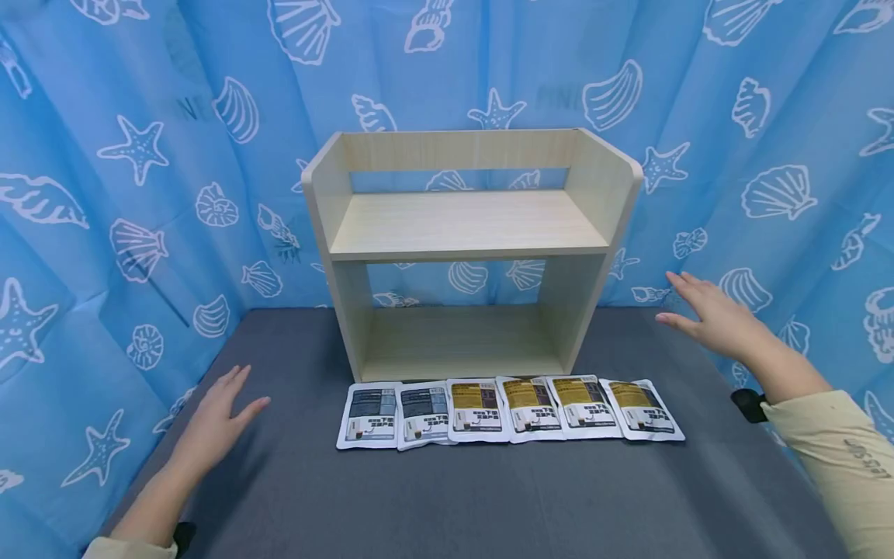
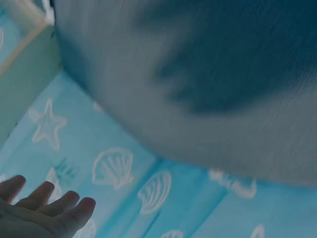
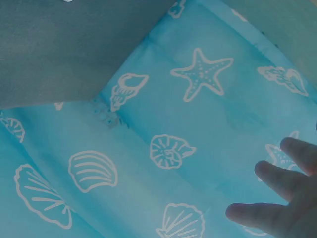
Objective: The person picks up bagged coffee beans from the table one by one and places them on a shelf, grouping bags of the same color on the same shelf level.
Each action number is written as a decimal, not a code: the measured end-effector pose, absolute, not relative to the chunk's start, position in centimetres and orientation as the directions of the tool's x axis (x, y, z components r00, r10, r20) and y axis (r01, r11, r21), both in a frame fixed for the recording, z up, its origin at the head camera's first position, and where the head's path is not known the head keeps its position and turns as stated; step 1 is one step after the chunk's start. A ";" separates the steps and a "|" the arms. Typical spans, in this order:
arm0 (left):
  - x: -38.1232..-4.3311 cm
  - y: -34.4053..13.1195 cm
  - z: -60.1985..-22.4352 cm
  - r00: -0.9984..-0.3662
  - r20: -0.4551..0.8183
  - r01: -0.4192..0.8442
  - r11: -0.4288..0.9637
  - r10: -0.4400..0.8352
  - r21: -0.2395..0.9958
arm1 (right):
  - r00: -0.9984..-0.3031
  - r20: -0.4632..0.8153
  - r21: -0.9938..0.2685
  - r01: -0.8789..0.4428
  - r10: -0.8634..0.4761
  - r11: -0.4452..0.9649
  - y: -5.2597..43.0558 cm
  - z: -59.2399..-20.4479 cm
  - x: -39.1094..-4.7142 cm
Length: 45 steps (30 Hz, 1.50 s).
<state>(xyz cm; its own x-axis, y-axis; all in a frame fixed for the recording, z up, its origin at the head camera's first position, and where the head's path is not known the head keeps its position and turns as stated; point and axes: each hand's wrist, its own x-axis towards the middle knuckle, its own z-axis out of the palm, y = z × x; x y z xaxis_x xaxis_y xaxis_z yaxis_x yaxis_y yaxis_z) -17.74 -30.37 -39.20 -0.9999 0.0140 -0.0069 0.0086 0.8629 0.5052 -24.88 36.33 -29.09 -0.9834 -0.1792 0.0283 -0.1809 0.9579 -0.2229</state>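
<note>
- Six pouches (image 1: 478,410) lie flat on the table in a row, some edges overlapping; from here I can't tell whether they touch the shelf just behind them.
- The row's long axis runs left to right, along the shelf's front; each pouch looks longer front to back.
- The left-end pouch (image 1: 370,415) lies to the right of the left hand (image 1: 218,423), which is the nearer hand to it.
- The right-end pouch (image 1: 642,410) lies nearer the person than the right hand (image 1: 719,314) and inward of it.
- Left fingers: fairly straight, thumb spread wide, holding nothing, raised over the table with a shadow beneath.
- Right fingers: extended and a little apart, thumb well out, holding and touching nothing I can see.
- The two-level shelf (image 1: 464,221) stands upright on the grey table (image 1: 489,497), between the hands.
- Behind hangs a blue curtain (image 1: 188,101) with white shells and starfish.
</note>
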 end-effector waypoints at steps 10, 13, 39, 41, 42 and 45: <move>-16.6 -29.6 -42.1 -0.980 -0.193 -0.173 0.658 -0.043 0.733 | -0.975 0.179 -0.475 -0.201 -0.130 0.857 34.7 -26.6 -24.3; -16.2 -29.4 -42.5 -0.979 -0.202 -0.188 0.576 -0.041 0.795 | -0.970 0.218 -0.507 -0.207 -0.107 0.837 34.3 -25.7 -24.2; -17.6 -24.0 -45.4 -0.887 -0.448 -0.459 0.103 -0.115 0.883 | -0.933 0.357 -0.810 -0.290 0.036 0.510 27.8 -20.4 -27.1; -17.9 -23.7 -45.6 -0.882 -0.455 -0.466 0.090 -0.120 0.880 | -0.934 0.356 -0.815 -0.293 0.034 0.500 27.7 -20.3 -27.7; -18.1 -23.5 -45.7 -0.878 -0.462 -0.473 0.085 -0.124 0.877 | -0.934 0.355 -0.817 -0.292 0.035 0.496 27.7 -20.3 -28.0; -18.5 -23.1 -45.8 -0.873 -0.470 -0.481 0.075 -0.125 0.873 | -0.934 0.355 -0.820 -0.291 0.041 0.493 27.6 -20.3 -28.7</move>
